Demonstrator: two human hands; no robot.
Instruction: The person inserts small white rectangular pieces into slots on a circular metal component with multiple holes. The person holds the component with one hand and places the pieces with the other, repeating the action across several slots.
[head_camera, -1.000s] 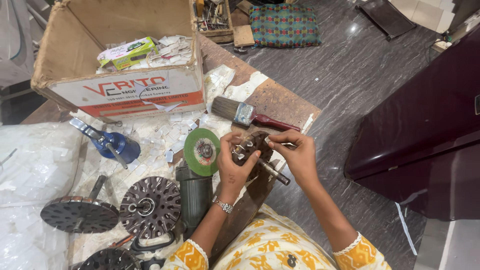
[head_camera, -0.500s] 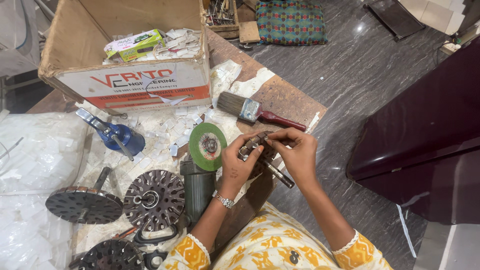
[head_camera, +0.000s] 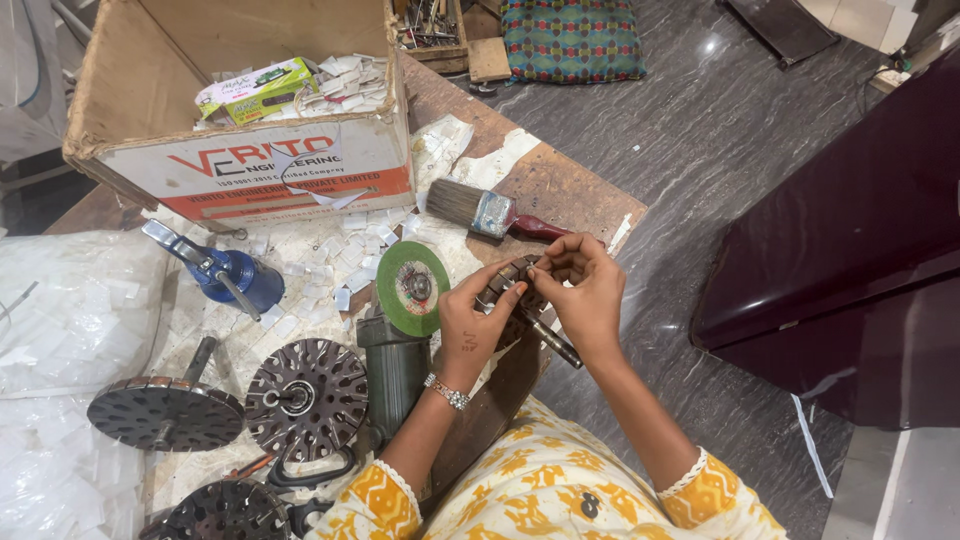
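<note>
Head cam: left hand (head_camera: 470, 335) & right hand (head_camera: 585, 295) both clamped on small metal rotor part (head_camera: 515, 290); red-striped white-fronted cardboard box (head_camera: 255, 175) w/ green-yellow carton (head_camera: 255, 90) behind, on tabletop (head_camera: 560, 190).

Small dark slotted metal motor core (head_camera: 512, 290) with steel shaft (head_camera: 553, 340), held above wooden board edge, shaft slanted down to the right, core partly hidden by fingers, just right of green disc.
</note>
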